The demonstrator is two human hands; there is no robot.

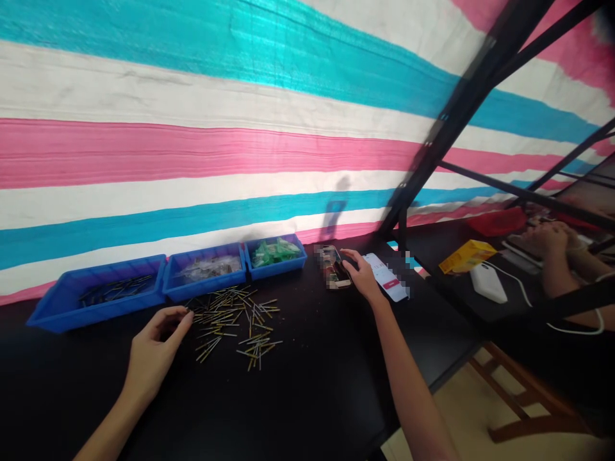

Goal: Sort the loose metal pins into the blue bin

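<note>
My left hand (154,346) is at the left edge of a loose pile of thin metal rods (218,320) with yellowish and silver parts. Its thumb and fingertips are pressed together; whatever sits between them is too small to make out. To the right, my right hand (361,276) reaches over a phone (331,267), with its fingers apart and the fingertips at the phone's right side. Part of that phone is pixelated. A second phone (388,278) with a white lit screen lies just right of my right hand.
Three blue bins stand along the back: one with dark rods (62,307), one with clear plastic bags (206,269), one with green pieces (276,251). Right of a black metal frame (444,144) are a yellow box (466,256), a white power bank (487,283) and another person's hands (552,240).
</note>
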